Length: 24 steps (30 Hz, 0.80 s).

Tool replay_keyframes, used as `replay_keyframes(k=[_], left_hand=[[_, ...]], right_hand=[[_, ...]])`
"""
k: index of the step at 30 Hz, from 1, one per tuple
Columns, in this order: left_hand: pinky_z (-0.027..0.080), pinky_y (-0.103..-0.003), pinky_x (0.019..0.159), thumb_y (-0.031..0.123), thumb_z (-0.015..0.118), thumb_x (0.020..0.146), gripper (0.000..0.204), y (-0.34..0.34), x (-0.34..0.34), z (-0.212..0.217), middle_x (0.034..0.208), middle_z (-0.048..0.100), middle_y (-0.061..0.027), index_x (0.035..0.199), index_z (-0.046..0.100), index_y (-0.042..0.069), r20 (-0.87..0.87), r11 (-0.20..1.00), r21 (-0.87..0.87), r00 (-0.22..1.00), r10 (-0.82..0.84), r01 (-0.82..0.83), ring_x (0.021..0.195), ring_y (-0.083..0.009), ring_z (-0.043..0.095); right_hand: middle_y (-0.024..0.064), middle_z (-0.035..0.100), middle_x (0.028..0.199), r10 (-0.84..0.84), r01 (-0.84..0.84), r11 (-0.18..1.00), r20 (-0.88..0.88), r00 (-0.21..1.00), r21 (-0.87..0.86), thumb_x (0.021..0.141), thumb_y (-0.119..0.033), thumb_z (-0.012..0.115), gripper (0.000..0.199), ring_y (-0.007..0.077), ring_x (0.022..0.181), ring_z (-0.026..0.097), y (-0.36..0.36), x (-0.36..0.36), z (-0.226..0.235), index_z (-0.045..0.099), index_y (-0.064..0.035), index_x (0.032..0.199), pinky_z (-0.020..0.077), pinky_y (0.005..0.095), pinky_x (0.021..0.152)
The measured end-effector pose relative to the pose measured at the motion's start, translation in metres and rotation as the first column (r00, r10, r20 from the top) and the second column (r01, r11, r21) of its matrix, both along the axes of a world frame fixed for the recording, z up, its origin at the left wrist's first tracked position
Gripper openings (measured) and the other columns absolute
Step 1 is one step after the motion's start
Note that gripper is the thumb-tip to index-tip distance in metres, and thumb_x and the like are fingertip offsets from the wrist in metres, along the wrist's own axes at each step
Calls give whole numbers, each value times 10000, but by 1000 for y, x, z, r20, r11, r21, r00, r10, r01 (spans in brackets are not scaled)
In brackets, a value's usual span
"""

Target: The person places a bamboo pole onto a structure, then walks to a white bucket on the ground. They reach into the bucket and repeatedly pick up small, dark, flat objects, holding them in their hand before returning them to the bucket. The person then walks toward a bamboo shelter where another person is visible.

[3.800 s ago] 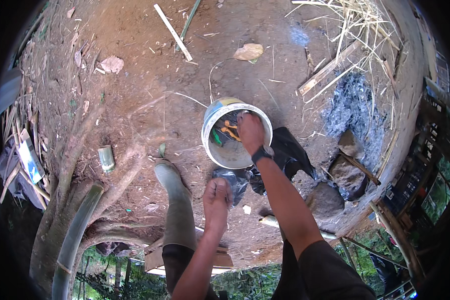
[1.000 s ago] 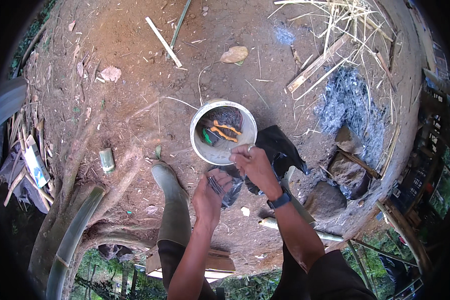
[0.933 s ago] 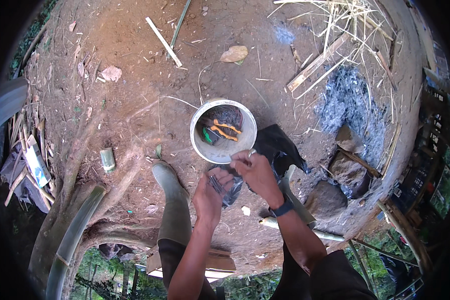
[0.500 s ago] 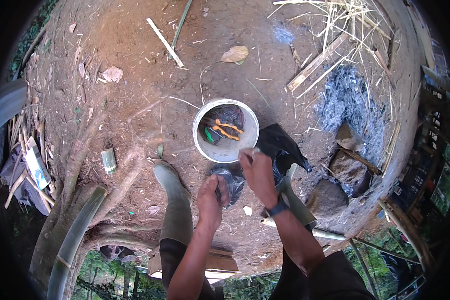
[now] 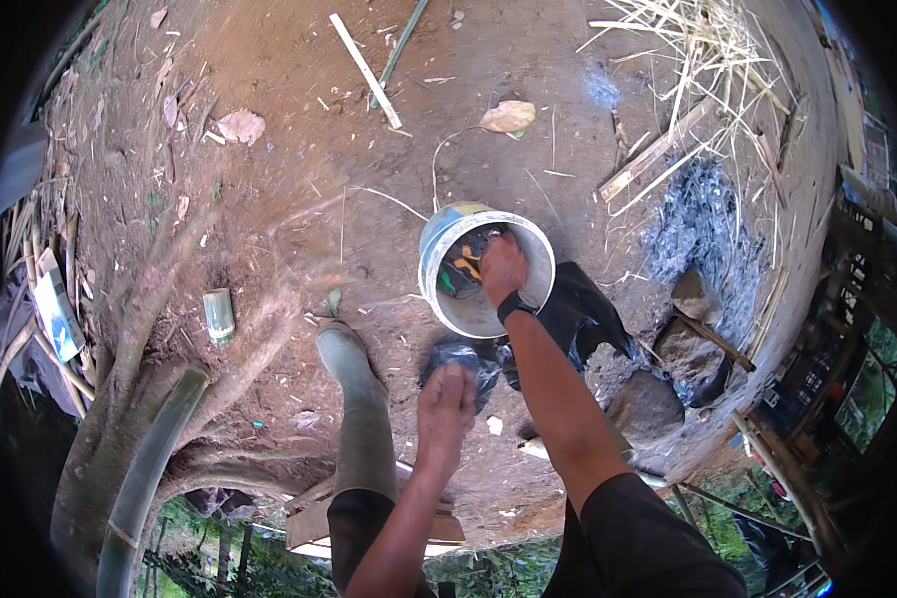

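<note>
Your right forearm angles up and inward, the right hand (image 5: 503, 269) dipped into the bucket (image 5: 450, 219), while your left hand (image 5: 446, 404) sits curled on its near side, fingers together, contents hidden. The bucket stands on brown soil (image 5: 299, 199), ash (image 5: 703, 224) and stones (image 5: 648, 406) off right. Inside, the orange piece (image 5: 465, 265) lies just left of your right fingers; cannot tell whether they are apart or clamped.

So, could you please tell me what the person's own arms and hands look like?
The left hand and right hand show no gloves. A dark band circles the right wrist. A dark sleeve covers the upper right arm, leaving the forearm bare. No sleeve shows on the left forearm.
</note>
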<state>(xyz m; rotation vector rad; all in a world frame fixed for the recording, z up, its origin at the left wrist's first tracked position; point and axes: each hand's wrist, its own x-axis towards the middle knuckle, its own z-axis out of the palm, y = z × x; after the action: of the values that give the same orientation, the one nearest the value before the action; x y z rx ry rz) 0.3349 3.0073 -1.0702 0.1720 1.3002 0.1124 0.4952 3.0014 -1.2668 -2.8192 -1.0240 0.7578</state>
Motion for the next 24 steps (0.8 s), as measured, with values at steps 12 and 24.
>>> replay_keyframes(k=[12, 24], left_hand=[[210, -196, 417, 373, 483, 953, 287, 7, 0, -3, 662, 424, 49, 868, 537, 104, 26, 1000, -4, 1000, -8, 8, 484, -24, 296], [230, -197, 422, 321, 466, 966, 253, 3, 2, -6, 656, 427, 41, 906, 532, 85, 14, 999, -38, 1000, -14, 14, 477, -21, 294]], right_hand=[[234, 612, 896, 137, -124, 989, -182, 974, 79, 797, -171, 602, 173, 407, 826, 600, -11, 4, 7, 620, 1, 808, 486, 476, 728], [219, 648, 886, -164, 173, 982, -111, 980, 77, 778, -188, 641, 212, 389, 843, 619, 18, 11, -34, 651, -14, 899, 505, 452, 728]])
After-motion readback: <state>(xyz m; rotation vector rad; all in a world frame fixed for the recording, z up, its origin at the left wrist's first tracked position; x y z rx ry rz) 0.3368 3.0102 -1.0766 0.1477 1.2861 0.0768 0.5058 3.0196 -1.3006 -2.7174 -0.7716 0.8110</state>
